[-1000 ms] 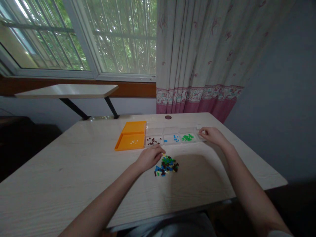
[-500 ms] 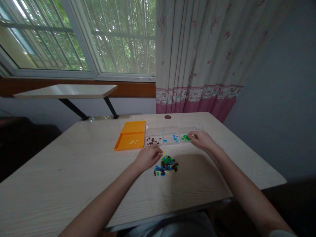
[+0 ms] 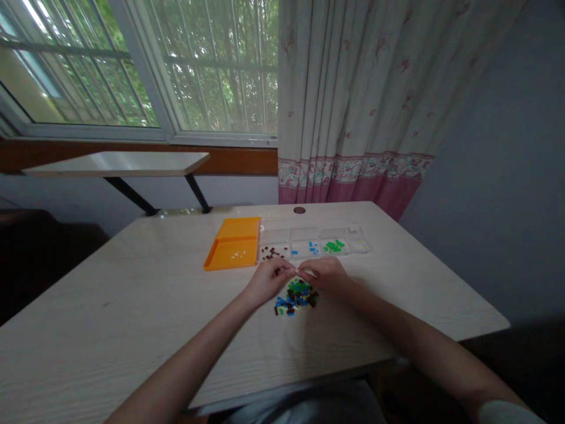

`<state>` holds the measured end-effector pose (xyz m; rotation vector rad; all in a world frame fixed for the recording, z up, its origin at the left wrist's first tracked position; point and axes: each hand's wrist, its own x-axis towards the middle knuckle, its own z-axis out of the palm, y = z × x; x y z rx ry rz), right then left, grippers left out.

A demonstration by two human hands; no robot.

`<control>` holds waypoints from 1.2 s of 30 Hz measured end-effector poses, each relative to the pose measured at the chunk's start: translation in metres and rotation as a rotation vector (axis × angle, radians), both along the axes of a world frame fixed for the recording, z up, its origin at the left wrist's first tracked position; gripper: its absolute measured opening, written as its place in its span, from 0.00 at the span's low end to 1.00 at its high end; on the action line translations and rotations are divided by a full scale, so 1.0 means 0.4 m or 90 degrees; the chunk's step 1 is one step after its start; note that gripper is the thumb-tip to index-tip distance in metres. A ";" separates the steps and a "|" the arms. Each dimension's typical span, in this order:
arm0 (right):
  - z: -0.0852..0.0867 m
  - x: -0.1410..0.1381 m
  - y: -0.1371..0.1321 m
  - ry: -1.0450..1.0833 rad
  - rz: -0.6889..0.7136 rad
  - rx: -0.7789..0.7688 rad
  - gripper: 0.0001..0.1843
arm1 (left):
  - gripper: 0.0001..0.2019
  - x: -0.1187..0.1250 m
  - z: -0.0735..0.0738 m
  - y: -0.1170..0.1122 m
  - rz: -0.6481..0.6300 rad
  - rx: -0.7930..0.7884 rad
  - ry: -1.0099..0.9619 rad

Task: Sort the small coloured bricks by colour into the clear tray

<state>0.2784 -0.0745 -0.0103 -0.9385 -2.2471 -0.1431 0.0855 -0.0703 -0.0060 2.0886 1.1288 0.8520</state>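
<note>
A small pile of mixed blue, green, dark and yellow pieces (image 3: 295, 296) lies on the pale wooden table (image 3: 132, 306). My left hand (image 3: 268, 280) rests at the pile's far left edge, fingers curled in a pinch. My right hand (image 3: 327, 274) sits at the pile's far right edge, fingers also curled, its fingertips meeting those of the left hand above the pile. What the fingers pinch is too small to make out. Behind the hands stands a clear compartment tray (image 3: 353, 231) with dark, blue, green and pale pieces sorted in separate cells.
An orange box with its lid open (image 3: 233, 244) holds a few white bits, left of the clear tray. A cable hole (image 3: 299, 210) marks the table's far edge. A curtain (image 3: 353, 100), a window and a narrow shelf (image 3: 119, 163) stand behind.
My right hand has come back from the tray's right end, passed the green cell, and now meets the left hand over the pile. The left hand stayed nearly in place.
</note>
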 end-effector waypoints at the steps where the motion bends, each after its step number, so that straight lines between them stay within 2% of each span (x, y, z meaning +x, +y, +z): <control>1: 0.000 -0.001 -0.001 0.002 0.001 0.008 0.10 | 0.11 0.001 0.001 -0.001 -0.004 0.000 -0.003; 9: 0.007 -0.001 -0.005 -0.006 -0.003 0.022 0.09 | 0.12 0.002 0.019 -0.011 -0.021 0.033 0.008; 12: 0.013 -0.001 -0.007 0.029 0.008 0.016 0.09 | 0.10 -0.001 0.025 -0.018 -0.011 0.079 0.019; 17: 0.015 0.000 -0.006 0.044 0.025 -0.008 0.10 | 0.08 -0.009 0.033 -0.029 -0.049 0.178 0.058; 25: 0.017 -0.001 -0.009 0.043 0.033 -0.036 0.12 | 0.08 -0.012 0.026 -0.031 -0.052 0.257 0.071; 30: 0.008 0.006 0.000 0.010 0.006 -0.151 0.13 | 0.08 -0.026 0.035 -0.025 -0.031 0.306 0.079; 36: 0.000 0.002 0.020 -0.206 -0.044 -0.283 0.17 | 0.07 -0.061 0.066 -0.013 0.050 0.352 0.011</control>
